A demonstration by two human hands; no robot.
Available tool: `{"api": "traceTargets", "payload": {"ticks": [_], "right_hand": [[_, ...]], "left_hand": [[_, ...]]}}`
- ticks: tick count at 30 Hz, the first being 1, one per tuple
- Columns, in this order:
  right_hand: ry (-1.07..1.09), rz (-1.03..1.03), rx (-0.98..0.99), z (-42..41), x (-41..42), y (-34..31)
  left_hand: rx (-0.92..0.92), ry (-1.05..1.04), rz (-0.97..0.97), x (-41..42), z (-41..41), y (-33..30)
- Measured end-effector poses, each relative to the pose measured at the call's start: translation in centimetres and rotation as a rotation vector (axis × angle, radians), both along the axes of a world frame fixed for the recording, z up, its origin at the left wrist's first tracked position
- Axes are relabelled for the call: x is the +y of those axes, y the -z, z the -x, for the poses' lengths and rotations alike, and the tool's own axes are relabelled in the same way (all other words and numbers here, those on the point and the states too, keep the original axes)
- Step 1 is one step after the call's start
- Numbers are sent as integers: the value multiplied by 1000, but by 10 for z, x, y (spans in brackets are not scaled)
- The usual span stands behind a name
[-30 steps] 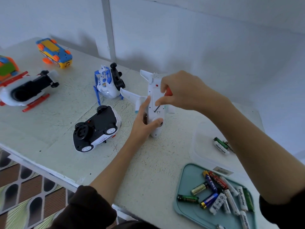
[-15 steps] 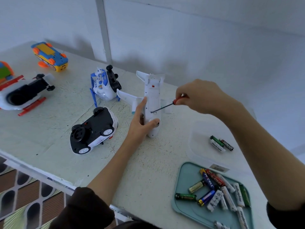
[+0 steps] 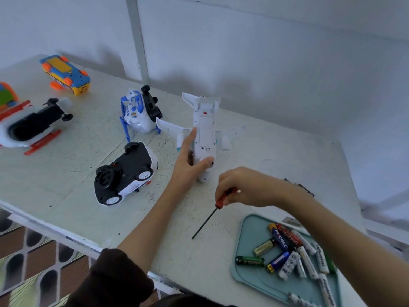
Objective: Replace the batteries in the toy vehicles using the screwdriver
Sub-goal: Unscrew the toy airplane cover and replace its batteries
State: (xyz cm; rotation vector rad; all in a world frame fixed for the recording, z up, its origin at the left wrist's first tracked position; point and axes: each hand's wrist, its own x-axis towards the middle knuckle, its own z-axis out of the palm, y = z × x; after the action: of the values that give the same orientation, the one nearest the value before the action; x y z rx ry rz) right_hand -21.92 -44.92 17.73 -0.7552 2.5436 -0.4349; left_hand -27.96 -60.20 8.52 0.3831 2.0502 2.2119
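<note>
White plastic toy aeroplane [image 3: 204, 138] lies belly-up near the middle of the pale, speckled tabletop [image 3: 66, 185], nose toward the person, its long battery cover facing up. The left hand [image 3: 188, 165] holds its fuselage: the thumb is curled over the nose end and the forefinger lies straight along the left side by the wing root. The right hand [image 3: 247, 187] hovers nearer the person, well apart from the aeroplane, fingers curled round the red handle of one slim screwdriver [image 3: 212, 212]; its dark shaft slants down and left, the tip just above or touching the table, I cannot tell which.

Six toys show in all. Besides the aeroplane, one black-and-white toy car [image 3: 126, 173] lies upturned just left of the left hand, and one blue-and-white toy on its side [image 3: 138, 111] rests behind it, close to the aeroplane's left wing. One white toy with red skids [image 3: 28, 127] lies at the left edge, one blue, yellow and orange toy [image 3: 66, 74] sits far back, and one orange-and-green toy [image 3: 6, 96] is cut by the frame.

One teal tray [image 3: 250, 278] at the lower right holds a loose heap of cylindrical batteries [image 3: 287, 251], roughly a dozen, too overlapped to count exactly.
</note>
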Motion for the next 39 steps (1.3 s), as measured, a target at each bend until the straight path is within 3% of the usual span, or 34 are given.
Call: {"api": "traceTargets", "payload": {"ticks": [10,15,19,24,27,39], "right_hand": [[-114,-122,127,-6,-9,35],[-148,-150,99,-3,-9,27],[-40,33,93,10,-4,-4],[191,306,384,39,6,-35],[327,409,463,55,6,-46],[334,324,396,78,-14,-69]], "left_hand": [[18,-19,34,1,1,2],[39,-12,96,3,-2,0],[107,31,132,4,-7,-5],[167,112,151,3,-8,-20],[180,157,152,2,-8,-35],[187,-7,121,10,4,-57]]}}
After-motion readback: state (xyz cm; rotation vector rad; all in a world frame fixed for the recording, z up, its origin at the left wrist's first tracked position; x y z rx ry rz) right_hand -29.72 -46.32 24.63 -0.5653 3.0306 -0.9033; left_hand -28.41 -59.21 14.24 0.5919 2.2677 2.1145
